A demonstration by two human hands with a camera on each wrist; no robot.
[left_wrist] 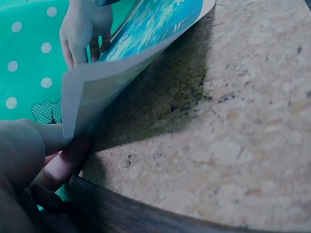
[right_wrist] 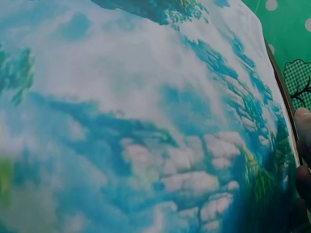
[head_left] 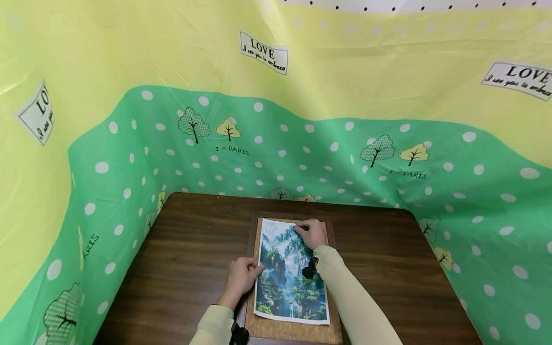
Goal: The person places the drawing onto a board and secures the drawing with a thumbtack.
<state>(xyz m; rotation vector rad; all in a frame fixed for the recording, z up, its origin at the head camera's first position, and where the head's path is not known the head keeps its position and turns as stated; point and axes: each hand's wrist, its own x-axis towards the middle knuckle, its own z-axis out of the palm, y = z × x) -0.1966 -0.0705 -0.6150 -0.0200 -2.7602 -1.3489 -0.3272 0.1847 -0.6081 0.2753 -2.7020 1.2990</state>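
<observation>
A paper print of a blue-green mountain landscape [head_left: 280, 287] lies over a cork board [head_left: 293, 330] on the table. My left hand [head_left: 243, 275] pinches the print's left edge between thumb and fingers. In the left wrist view, the print [left_wrist: 155, 36] is lifted and curved off the cork [left_wrist: 233, 136], with a shadow beneath. At the upper right of the print, my right hand [head_left: 314, 233] hides the top corner. The right wrist view shows its fingertips [right_wrist: 304, 141] pinching the paper edge.
A dark wooden frame [head_left: 251, 239] borders the cork board. Under it is a dark wood-grain table [head_left: 185, 268]. Green and yellow printed curtains [head_left: 258, 158] hang behind the table and along its sides. Small black devices [head_left: 309, 269] are strapped to both wrists.
</observation>
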